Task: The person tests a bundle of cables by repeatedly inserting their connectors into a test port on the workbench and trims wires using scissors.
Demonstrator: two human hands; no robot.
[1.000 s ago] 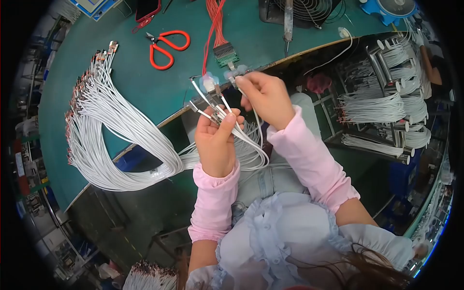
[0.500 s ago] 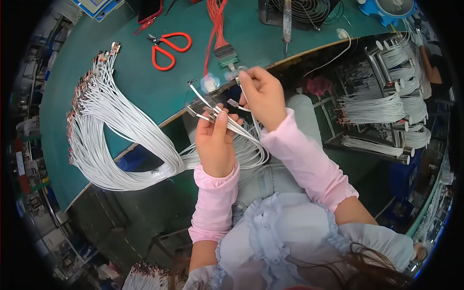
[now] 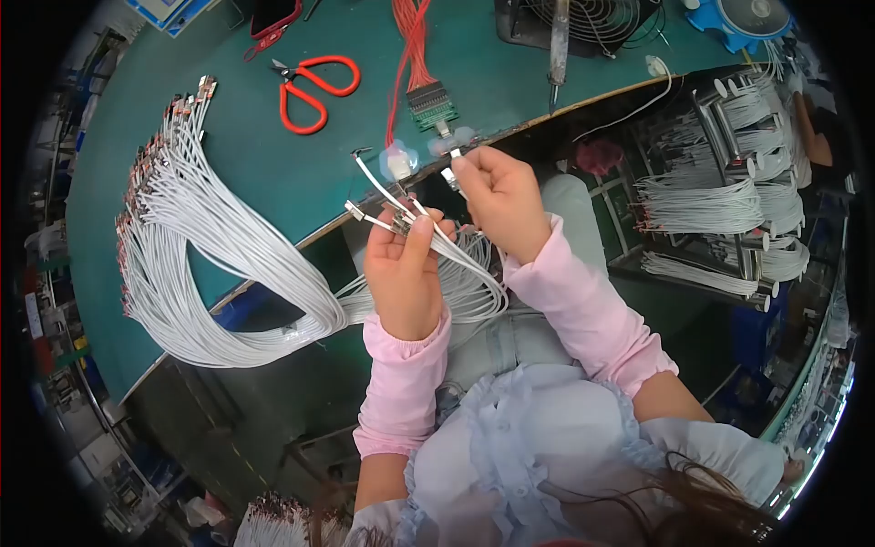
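Step in hand: looks like positioning a plug. Right hand (image 3: 501, 193) pinches a small silver-and-white plug (image 3: 450, 177) near the rectangular green circuit board (image 3: 432, 108); contact unclear. Left hand (image 3: 406, 269) is closed on thin white cables (image 3: 445, 242). Next move calls for square alignment, I'd judge. Green tabletop (image 3: 246, 155) bears red-handled metal scissors (image 3: 288, 76). Metal rack (image 3: 720, 132) with cable bundles at right.

A green worktop (image 3: 246, 173) with a pale, worn edge (image 3: 521, 126) spans the upper left and upper middle of the frame. Dark floor (image 3: 214, 415) shows at lower left. Cluttered shelving (image 3: 96, 451), too blurred to make out, lines the left margin. A metal rack (image 3: 720, 132) stands at right, above a blue container (image 3: 755, 335); a bright streak (image 3: 828, 442) curves along the lower right.
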